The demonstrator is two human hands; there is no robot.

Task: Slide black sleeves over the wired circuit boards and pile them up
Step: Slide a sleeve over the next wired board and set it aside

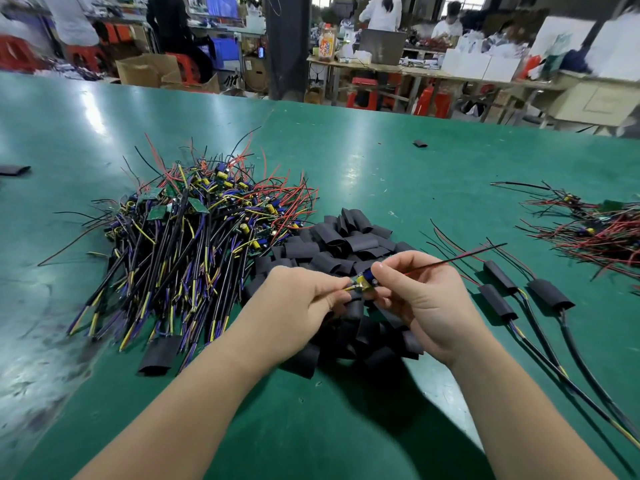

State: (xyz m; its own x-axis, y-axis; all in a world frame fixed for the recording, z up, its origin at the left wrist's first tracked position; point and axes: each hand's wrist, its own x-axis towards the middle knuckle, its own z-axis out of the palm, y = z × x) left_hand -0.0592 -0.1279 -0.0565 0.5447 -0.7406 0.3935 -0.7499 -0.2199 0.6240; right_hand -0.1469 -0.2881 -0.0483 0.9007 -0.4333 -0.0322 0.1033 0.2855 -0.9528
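The small wired circuit board (363, 282) is being held just above the heap of black sleeves (346, 245), at the middle of the green table (381, 161). The left hand (304, 301) is pinching its yellow-wired end between curled fingers. The right hand (417, 299) is pinching the other end with thumb and fingertips, and thin red and black leads (457, 258) are trailing away up to the right. One sleeve (355, 308) is sitting right under both hands; whether a finger is gripping it I cannot tell. To the left, a tangled pile of bare boards (194, 233) is lying against the sleeves. To the right, three sleeved boards (498, 276) are lying side by side, with another wire tangle (595, 230) beyond them
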